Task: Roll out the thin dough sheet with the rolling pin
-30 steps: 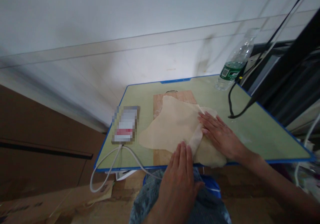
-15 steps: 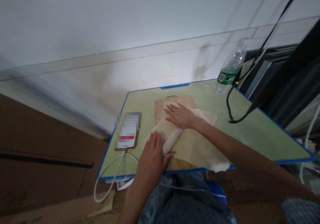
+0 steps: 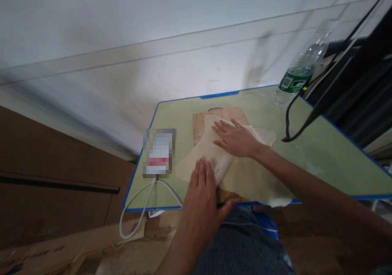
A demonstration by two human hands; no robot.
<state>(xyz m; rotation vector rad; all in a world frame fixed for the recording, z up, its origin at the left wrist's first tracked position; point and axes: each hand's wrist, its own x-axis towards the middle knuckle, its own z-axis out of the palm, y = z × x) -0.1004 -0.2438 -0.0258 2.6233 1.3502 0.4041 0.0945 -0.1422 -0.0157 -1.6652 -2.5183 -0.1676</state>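
Observation:
A wide, thin sheet of dough [image 3: 199, 154] lies over a wooden board [image 3: 199, 124] and hangs past the board's sides. A pale rolling pin [image 3: 224, 166] lies slanted on the dough between the hands, partly covered by them. My left hand [image 3: 203, 193] rests flat at the pin's near end, thumb stretched out to the right. Farther back, my right hand [image 3: 237, 139] lies with spread fingers on the dough and over the pin's far end. Neither hand is wrapped round anything.
On the green table [image 3: 330, 164], a phone [image 3: 159, 152] with a white cable [image 3: 143, 209] lies at the left. A plastic bottle [image 3: 295, 79] and a black strap [image 3: 298, 134] are at the right. A wall stands behind.
The view has shifted, so the table contents sit a little differently. My left hand has moved right along the dough's near side; its thumb points farther out. My right hand's fingers are more spread.

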